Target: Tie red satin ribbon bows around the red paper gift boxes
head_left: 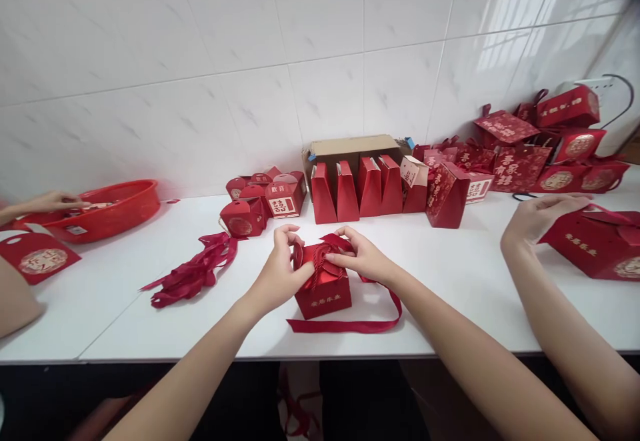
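A small red gift box (325,302) with gold lettering stands on the white table in front of me, a twisted red cord (317,264) on its top. My left hand (283,267) grips the box's upper left side, thumb on the top near the cord. On the right, my right hand (364,255) pinches the top of the box with bent fingers, close to the cord and a flap; its exact grip is partly hidden. A dark red ribbon (345,326) loops from behind the box round its right side and lies along the table in front.
A bundle of ribbons (195,273) lies to the left. Red boxes (370,187) line the wall by an open cardboard carton (350,144); more boxes (525,161) pile up right. Co-workers' hands are at a red basin (120,211) and a larger box (595,247).
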